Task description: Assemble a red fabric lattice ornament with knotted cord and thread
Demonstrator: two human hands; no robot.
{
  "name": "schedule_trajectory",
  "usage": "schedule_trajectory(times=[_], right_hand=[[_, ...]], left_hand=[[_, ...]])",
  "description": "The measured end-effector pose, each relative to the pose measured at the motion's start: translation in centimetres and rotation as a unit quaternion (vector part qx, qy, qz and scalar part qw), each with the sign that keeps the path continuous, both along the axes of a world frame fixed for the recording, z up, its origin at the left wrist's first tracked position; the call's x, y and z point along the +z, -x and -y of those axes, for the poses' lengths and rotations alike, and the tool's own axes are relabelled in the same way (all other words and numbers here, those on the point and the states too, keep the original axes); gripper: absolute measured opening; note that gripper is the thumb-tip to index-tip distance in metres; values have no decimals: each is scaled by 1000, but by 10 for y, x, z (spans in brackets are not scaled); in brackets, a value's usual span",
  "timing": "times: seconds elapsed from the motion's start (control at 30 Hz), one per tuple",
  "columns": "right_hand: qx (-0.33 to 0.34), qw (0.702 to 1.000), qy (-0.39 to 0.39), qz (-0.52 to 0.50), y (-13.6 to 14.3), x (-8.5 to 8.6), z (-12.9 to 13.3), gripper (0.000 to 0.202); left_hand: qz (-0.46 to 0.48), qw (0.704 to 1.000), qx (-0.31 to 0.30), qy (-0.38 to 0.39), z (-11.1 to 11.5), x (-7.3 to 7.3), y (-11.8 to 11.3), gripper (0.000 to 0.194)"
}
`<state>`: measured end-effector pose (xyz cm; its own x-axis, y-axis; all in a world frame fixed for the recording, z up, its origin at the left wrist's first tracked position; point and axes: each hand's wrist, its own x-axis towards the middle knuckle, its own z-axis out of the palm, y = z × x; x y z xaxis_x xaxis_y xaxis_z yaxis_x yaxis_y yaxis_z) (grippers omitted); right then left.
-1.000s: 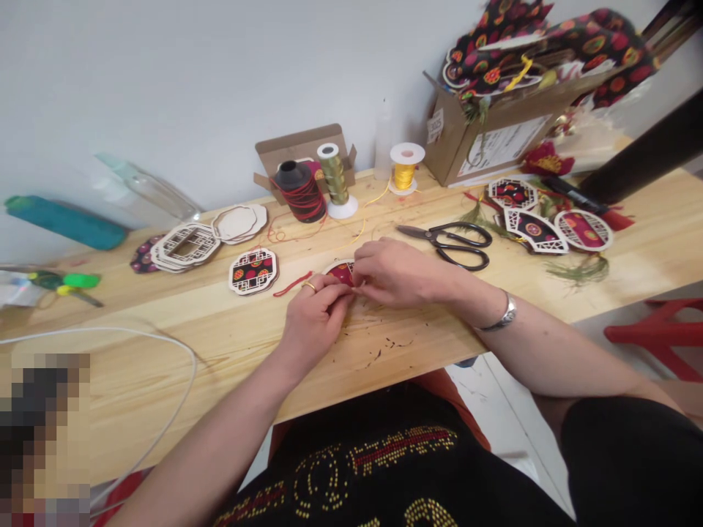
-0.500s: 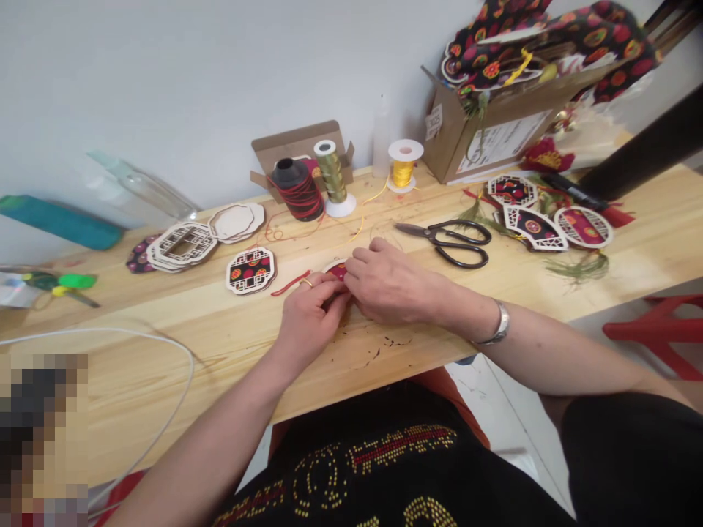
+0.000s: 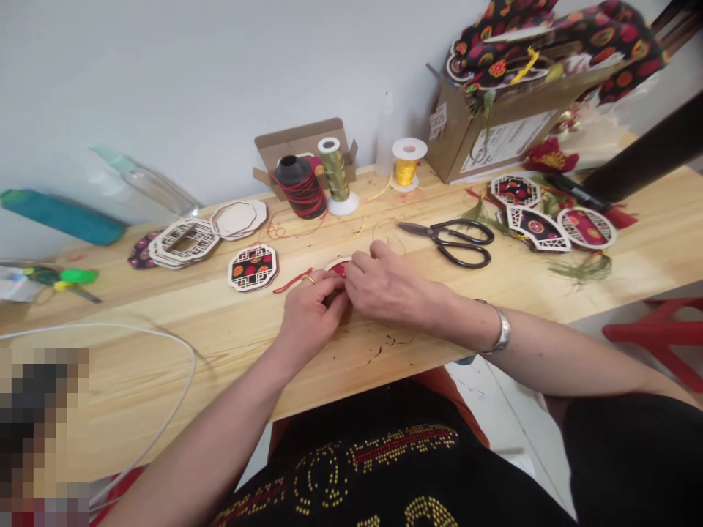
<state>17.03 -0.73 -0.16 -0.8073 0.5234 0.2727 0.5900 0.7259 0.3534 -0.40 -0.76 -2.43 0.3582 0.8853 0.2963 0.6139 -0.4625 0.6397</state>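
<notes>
Both my hands are closed together over a small wooden-rimmed ornament with red fabric (image 3: 339,268), mostly hidden under my fingers. My left hand (image 3: 314,311), with a ring on it, pinches the ornament's near left edge. From the right, my right hand (image 3: 384,285) curls its fingers over the same piece. A red cord (image 3: 291,281) trails out to the left of my left hand. Black-handled scissors (image 3: 447,240) lie beyond my right hand. Left of the cord rests a lattice ornament with patterned fabric (image 3: 253,268).
Spools of dark red thread (image 3: 299,189), olive thread (image 3: 336,176) and yellow cord (image 3: 406,168) stand at the back. Wooden frames (image 3: 187,241) lie left; finished ornaments (image 3: 538,225) lie right. A cardboard box (image 3: 499,139) overflows with fabric. A white cable (image 3: 176,340) crosses the left side.
The view has shifted slightly. My hands stay together on the ornament, with only tiny finger movement visible.
</notes>
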Motion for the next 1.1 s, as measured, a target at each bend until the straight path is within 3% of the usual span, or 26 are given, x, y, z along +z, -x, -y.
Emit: schedule_trajectory(times=[0.3,0.43,0.67,0.83,1.1], right_hand=[[17,998,51,14,0,6,-1,24],[25,992,122,-9,-6,6,-12,23],[-24,968,229,-100,-23,10,-30,20],[1,977,199,-72,-11,5,-18,21],[-36,990,127,-48,-2,-3,-11,19]], left_hand=[[-3,1000,4,-4,0,0,-1,16],[-2,1000,5,-2,0,1,-1,14],[2,1000,5,-5,-1,0,-1,11],[4,1000,-2,1,-1,0,-1,13],[1,1000,11,8,-1,1,-2,13]])
